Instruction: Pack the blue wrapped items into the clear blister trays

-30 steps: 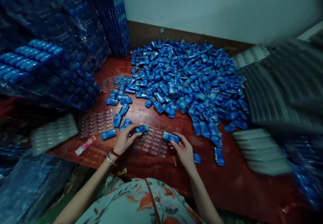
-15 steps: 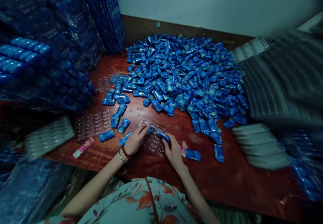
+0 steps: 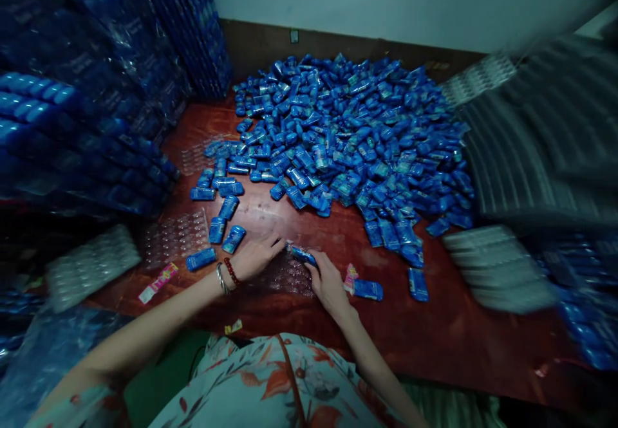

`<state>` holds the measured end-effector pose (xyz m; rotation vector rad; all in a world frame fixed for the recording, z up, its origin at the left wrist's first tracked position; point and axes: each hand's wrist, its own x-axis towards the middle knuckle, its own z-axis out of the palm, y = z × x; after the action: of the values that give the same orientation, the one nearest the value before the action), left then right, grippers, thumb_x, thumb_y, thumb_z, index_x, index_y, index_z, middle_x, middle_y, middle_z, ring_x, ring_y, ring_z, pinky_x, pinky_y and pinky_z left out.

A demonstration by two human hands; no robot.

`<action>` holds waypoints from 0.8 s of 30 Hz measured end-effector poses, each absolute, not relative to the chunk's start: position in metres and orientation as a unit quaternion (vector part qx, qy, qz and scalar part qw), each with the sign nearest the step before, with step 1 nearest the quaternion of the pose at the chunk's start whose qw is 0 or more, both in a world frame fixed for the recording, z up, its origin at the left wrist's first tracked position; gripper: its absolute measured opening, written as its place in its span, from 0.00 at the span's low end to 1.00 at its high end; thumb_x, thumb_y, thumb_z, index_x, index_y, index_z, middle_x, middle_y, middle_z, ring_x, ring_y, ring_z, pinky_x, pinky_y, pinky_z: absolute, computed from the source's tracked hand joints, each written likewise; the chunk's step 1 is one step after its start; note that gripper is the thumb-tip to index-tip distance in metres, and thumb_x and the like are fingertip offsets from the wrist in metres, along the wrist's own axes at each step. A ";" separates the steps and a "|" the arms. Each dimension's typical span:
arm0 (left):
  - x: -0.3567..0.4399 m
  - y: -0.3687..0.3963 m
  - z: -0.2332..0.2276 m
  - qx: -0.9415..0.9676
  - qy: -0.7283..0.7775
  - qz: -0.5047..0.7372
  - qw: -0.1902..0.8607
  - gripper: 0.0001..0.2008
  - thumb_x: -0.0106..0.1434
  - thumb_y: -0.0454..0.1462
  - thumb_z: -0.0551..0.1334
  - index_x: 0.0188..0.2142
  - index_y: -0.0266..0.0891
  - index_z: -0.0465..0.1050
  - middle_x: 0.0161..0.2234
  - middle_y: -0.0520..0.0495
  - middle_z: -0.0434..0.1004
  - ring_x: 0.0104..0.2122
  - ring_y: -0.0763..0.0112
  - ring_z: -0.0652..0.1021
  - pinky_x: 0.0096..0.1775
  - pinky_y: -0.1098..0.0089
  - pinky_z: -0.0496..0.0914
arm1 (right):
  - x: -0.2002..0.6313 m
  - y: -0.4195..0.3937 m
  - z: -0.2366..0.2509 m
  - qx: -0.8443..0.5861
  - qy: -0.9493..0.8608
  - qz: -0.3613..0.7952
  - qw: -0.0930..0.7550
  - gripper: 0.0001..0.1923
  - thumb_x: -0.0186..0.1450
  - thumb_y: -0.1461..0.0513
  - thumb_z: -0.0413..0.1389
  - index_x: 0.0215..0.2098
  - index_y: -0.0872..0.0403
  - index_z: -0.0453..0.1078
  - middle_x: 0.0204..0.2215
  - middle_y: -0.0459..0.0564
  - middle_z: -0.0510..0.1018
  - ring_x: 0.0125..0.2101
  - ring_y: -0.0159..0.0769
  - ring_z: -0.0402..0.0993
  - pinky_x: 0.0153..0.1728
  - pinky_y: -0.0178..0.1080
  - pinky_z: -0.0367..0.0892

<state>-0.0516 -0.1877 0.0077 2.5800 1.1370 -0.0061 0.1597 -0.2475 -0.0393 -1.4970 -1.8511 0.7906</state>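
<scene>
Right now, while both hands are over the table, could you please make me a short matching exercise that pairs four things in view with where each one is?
Things
1. large heap of blue packets
2. red bead bracelet
3. pink strip with a white end
4. clear tray nearest the hands

Places
A. On the table, left of the left hand
B. Beneath the single blue packet at the right hand
C. Towards the wall at the back
D. Around the left wrist, next to a silver bangle

Pairs: 1-C, 2-D, 3-A, 4-B
</scene>
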 end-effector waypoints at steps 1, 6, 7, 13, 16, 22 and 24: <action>-0.049 -0.183 0.013 0.905 0.393 -0.023 0.161 0.15 0.62 0.27 0.51 0.47 0.38 0.61 0.41 0.42 0.67 0.36 0.66 0.73 0.36 0.66 0.71 | 0.158 -0.248 -0.039 -0.570 -0.697 0.301 0.313 0.14 0.66 0.63 0.45 0.49 0.53 0.65 0.41 0.53 0.73 0.43 0.38 0.70 0.46 0.42 0.66; -0.040 -0.173 0.024 0.897 0.409 -0.053 0.161 0.10 0.63 0.28 0.50 0.43 0.36 0.62 0.40 0.43 0.67 0.32 0.68 0.73 0.33 0.68 0.70 | 0.160 -0.246 -0.030 -0.636 -0.624 0.317 0.325 0.17 0.66 0.58 0.47 0.52 0.54 0.59 0.42 0.52 0.75 0.40 0.38 0.73 0.40 0.40 0.67; -0.040 -0.174 0.022 0.897 0.410 -0.045 0.157 0.10 0.63 0.28 0.50 0.43 0.36 0.62 0.40 0.43 0.67 0.33 0.67 0.73 0.34 0.68 0.70 | 0.162 -0.244 -0.027 -0.649 -0.619 0.307 0.317 0.17 0.67 0.57 0.47 0.53 0.53 0.59 0.42 0.52 0.75 0.40 0.38 0.73 0.40 0.39 0.67; -0.047 -0.190 0.006 0.898 0.418 0.031 0.133 0.11 0.61 0.26 0.51 0.43 0.37 0.61 0.40 0.45 0.67 0.38 0.66 0.72 0.39 0.67 0.70 | 0.168 -0.222 -0.003 -0.565 -0.771 0.228 0.186 0.15 0.68 0.62 0.43 0.52 0.52 0.62 0.44 0.51 0.73 0.44 0.38 0.70 0.44 0.39 0.63; -0.044 -0.194 0.004 0.896 0.422 0.045 0.132 0.13 0.61 0.25 0.51 0.44 0.36 0.61 0.40 0.44 0.67 0.39 0.66 0.72 0.39 0.66 0.70 | 0.165 -0.215 0.009 -0.524 -0.832 0.172 0.069 0.18 0.66 0.67 0.43 0.53 0.52 0.62 0.39 0.51 0.74 0.39 0.38 0.70 0.42 0.39 0.63; -0.032 -0.196 0.010 0.896 0.426 0.023 0.125 0.13 0.61 0.25 0.51 0.45 0.34 0.62 0.40 0.42 0.68 0.39 0.64 0.71 0.39 0.66 0.70 | 0.145 -0.204 0.032 -0.484 -0.870 0.070 -0.069 0.21 0.63 0.72 0.41 0.52 0.56 0.64 0.39 0.56 0.74 0.39 0.41 0.70 0.43 0.42 0.63; -0.029 -0.196 0.009 0.893 0.430 0.024 0.129 0.14 0.61 0.25 0.50 0.46 0.34 0.62 0.40 0.42 0.68 0.39 0.65 0.72 0.40 0.66 0.70 | 0.138 -0.200 0.035 -0.462 -0.881 0.059 -0.082 0.19 0.63 0.71 0.41 0.49 0.56 0.66 0.39 0.57 0.74 0.39 0.41 0.70 0.43 0.43 0.63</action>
<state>-0.0290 -0.1963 0.0089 2.5972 1.2486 0.0689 0.1378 -0.2001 0.0350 -1.5325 -2.9227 0.1971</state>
